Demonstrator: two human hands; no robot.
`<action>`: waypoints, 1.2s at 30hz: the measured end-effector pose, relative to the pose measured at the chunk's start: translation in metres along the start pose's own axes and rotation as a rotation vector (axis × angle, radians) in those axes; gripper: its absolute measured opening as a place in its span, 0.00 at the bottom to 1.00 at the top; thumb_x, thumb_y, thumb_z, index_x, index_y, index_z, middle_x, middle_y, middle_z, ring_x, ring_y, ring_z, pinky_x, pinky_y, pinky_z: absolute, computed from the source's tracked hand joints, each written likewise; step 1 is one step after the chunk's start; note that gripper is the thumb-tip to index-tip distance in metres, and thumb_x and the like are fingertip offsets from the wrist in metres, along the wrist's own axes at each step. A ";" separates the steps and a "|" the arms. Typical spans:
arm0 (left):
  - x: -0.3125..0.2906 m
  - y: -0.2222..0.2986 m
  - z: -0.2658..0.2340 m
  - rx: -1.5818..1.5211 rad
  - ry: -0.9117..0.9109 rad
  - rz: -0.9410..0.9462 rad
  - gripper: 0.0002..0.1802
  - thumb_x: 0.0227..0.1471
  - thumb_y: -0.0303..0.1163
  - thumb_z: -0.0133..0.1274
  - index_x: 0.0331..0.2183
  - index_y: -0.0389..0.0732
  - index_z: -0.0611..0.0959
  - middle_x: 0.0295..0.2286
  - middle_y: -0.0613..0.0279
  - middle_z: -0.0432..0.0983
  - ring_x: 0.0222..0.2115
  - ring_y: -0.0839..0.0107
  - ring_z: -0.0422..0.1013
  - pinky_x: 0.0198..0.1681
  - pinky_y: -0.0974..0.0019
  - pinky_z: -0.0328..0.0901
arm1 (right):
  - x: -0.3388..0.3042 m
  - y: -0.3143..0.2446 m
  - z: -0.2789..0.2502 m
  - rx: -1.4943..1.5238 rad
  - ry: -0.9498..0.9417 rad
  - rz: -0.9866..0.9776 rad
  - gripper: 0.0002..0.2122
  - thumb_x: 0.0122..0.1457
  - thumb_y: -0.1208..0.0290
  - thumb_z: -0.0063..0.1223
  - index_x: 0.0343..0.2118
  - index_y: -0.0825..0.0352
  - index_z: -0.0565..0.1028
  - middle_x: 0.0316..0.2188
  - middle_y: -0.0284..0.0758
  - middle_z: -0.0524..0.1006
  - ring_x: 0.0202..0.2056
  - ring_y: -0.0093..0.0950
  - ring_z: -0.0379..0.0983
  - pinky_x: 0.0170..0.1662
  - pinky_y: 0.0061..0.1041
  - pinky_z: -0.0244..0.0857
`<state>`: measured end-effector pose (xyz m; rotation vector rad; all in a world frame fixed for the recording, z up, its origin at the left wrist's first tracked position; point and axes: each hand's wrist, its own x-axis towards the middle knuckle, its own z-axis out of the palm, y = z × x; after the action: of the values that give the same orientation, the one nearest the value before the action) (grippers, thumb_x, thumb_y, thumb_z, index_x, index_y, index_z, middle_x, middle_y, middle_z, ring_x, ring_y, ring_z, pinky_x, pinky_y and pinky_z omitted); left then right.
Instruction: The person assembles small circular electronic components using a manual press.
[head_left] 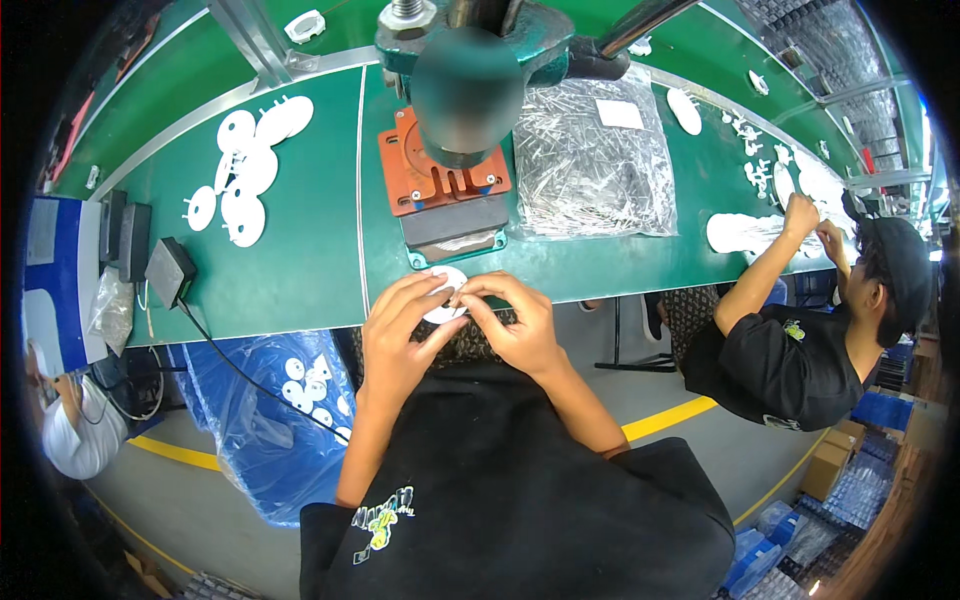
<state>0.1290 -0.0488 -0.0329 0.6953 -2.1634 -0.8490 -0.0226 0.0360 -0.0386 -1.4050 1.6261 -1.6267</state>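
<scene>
In front of my body, just off the table's near edge, I hold a round white plastic disc (437,312). My left hand (398,330) is closed on its left side, fingers over the top and thumb below. The fingers of my right hand (522,325) are bent in and grip at the disc's right side and middle. Whether a small part sits between those fingertips is too small to tell. Straight beyond the disc stands a press with an orange base plate (400,180) and a dark block at its front.
Groups of white discs (258,170) lie on the green table (300,270) at left. A clear bag of metal pins (590,165) lies right of the press. A black box (170,270) trails a cable over a blue-lined bin (250,440). A co-worker (800,340) handles white parts at right.
</scene>
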 end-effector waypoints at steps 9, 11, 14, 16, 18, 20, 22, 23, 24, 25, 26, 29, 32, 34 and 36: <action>0.001 -0.001 -0.002 0.010 -0.015 0.000 0.20 0.35 0.29 0.70 0.35 0.35 0.84 0.40 0.56 0.81 0.45 0.55 0.75 0.49 0.56 0.69 | 0.010 -0.005 -0.001 -0.160 -0.054 -0.218 0.07 0.51 0.80 0.61 0.34 0.70 0.76 0.31 0.38 0.79 0.34 0.38 0.76 0.40 0.33 0.69; 0.002 -0.001 -0.003 0.016 -0.027 0.002 0.20 0.35 0.28 0.70 0.35 0.35 0.84 0.41 0.56 0.81 0.46 0.55 0.75 0.50 0.56 0.69 | 0.012 -0.011 -0.003 -0.215 -0.089 -0.283 0.07 0.51 0.78 0.61 0.34 0.70 0.76 0.33 0.38 0.79 0.36 0.37 0.76 0.41 0.34 0.68; 0.002 0.000 -0.004 0.013 -0.027 -0.010 0.21 0.36 0.27 0.69 0.36 0.34 0.84 0.42 0.54 0.81 0.47 0.55 0.75 0.52 0.55 0.68 | 0.010 -0.008 -0.006 -0.393 -0.179 -0.434 0.11 0.51 0.73 0.62 0.37 0.69 0.77 0.40 0.39 0.77 0.45 0.38 0.74 0.47 0.35 0.67; 0.000 0.002 -0.004 0.037 -0.011 0.007 0.20 0.36 0.25 0.69 0.37 0.33 0.84 0.41 0.53 0.81 0.47 0.55 0.75 0.54 0.54 0.68 | 0.000 -0.013 -0.015 -0.289 -0.190 -0.281 0.15 0.52 0.72 0.62 0.42 0.71 0.77 0.43 0.41 0.77 0.49 0.40 0.72 0.52 0.37 0.66; 0.001 0.007 -0.006 0.022 0.004 0.000 0.20 0.36 0.24 0.68 0.36 0.32 0.85 0.40 0.53 0.82 0.45 0.55 0.76 0.54 0.54 0.68 | -0.018 -0.006 -0.027 -0.155 -0.119 -0.147 0.16 0.54 0.74 0.60 0.46 0.71 0.76 0.44 0.43 0.77 0.49 0.43 0.73 0.53 0.36 0.66; 0.012 0.020 -0.016 -0.004 0.029 0.046 0.20 0.34 0.25 0.69 0.36 0.32 0.85 0.38 0.53 0.82 0.44 0.55 0.77 0.53 0.55 0.69 | -0.034 0.009 -0.035 -0.199 0.125 0.034 0.15 0.54 0.79 0.58 0.46 0.72 0.76 0.43 0.44 0.78 0.46 0.43 0.74 0.51 0.36 0.67; 0.029 0.032 -0.023 0.031 0.056 0.165 0.21 0.32 0.27 0.71 0.35 0.36 0.86 0.38 0.57 0.82 0.43 0.54 0.76 0.51 0.53 0.69 | -0.035 0.012 -0.037 -0.231 0.186 -0.004 0.13 0.54 0.83 0.56 0.44 0.72 0.77 0.41 0.44 0.78 0.43 0.42 0.75 0.47 0.33 0.69; 0.040 0.034 -0.025 0.146 0.110 0.292 0.22 0.30 0.28 0.71 0.34 0.38 0.86 0.38 0.59 0.81 0.44 0.54 0.75 0.51 0.51 0.69 | -0.031 0.009 -0.035 -0.253 0.198 -0.018 0.12 0.53 0.84 0.56 0.42 0.72 0.77 0.39 0.44 0.78 0.42 0.41 0.75 0.47 0.33 0.69; 0.051 0.034 -0.026 0.263 0.169 0.419 0.22 0.29 0.29 0.72 0.34 0.40 0.86 0.37 0.61 0.80 0.44 0.55 0.74 0.50 0.49 0.68 | -0.027 0.004 -0.032 -0.275 0.208 -0.036 0.11 0.53 0.84 0.56 0.41 0.73 0.77 0.38 0.44 0.78 0.41 0.40 0.75 0.46 0.32 0.69; 0.065 0.032 -0.025 0.330 0.196 0.432 0.23 0.27 0.30 0.73 0.34 0.43 0.86 0.38 0.64 0.79 0.45 0.55 0.72 0.50 0.46 0.67 | -0.022 -0.001 -0.028 -0.300 0.220 -0.037 0.09 0.54 0.84 0.55 0.39 0.72 0.77 0.37 0.43 0.78 0.39 0.40 0.75 0.45 0.32 0.69; 0.075 0.021 -0.020 0.386 0.208 0.443 0.21 0.32 0.31 0.71 0.35 0.42 0.86 0.38 0.62 0.79 0.46 0.54 0.72 0.52 0.45 0.66 | -0.022 0.000 -0.025 -0.304 0.231 -0.046 0.09 0.54 0.84 0.55 0.39 0.72 0.77 0.37 0.43 0.78 0.39 0.40 0.75 0.45 0.32 0.69; 0.097 0.002 -0.014 0.416 0.085 0.317 0.22 0.46 0.35 0.65 0.44 0.39 0.83 0.43 0.53 0.76 0.53 0.47 0.66 0.61 0.41 0.55 | -0.026 -0.003 -0.018 -0.185 0.295 0.055 0.08 0.55 0.83 0.55 0.38 0.71 0.78 0.37 0.42 0.79 0.40 0.39 0.76 0.46 0.31 0.68; 0.103 0.010 -0.008 0.375 0.051 0.209 0.31 0.45 0.37 0.65 0.51 0.36 0.77 0.51 0.47 0.70 0.57 0.45 0.60 0.63 0.41 0.51 | -0.011 -0.013 -0.022 -0.090 0.246 0.172 0.08 0.56 0.82 0.55 0.39 0.71 0.78 0.38 0.43 0.79 0.43 0.37 0.76 0.47 0.31 0.68; 0.104 0.015 -0.006 0.358 0.010 0.221 0.35 0.45 0.39 0.65 0.53 0.35 0.73 0.55 0.44 0.64 0.59 0.44 0.57 0.64 0.43 0.50 | 0.019 -0.028 -0.034 -0.129 0.303 0.001 0.12 0.56 0.81 0.55 0.44 0.72 0.76 0.44 0.43 0.78 0.47 0.37 0.74 0.51 0.33 0.66; 0.103 0.017 -0.004 0.330 -0.014 0.167 0.32 0.46 0.39 0.65 0.51 0.35 0.75 0.55 0.45 0.66 0.59 0.43 0.58 0.65 0.44 0.50 | 0.069 -0.053 -0.052 -0.199 0.503 -0.303 0.20 0.55 0.78 0.58 0.51 0.74 0.73 0.49 0.45 0.76 0.51 0.39 0.71 0.54 0.35 0.64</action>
<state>0.0654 -0.1088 0.0234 0.6561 -2.3622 -0.4154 -0.0762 0.0122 0.0443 -1.4761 1.9670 -2.1806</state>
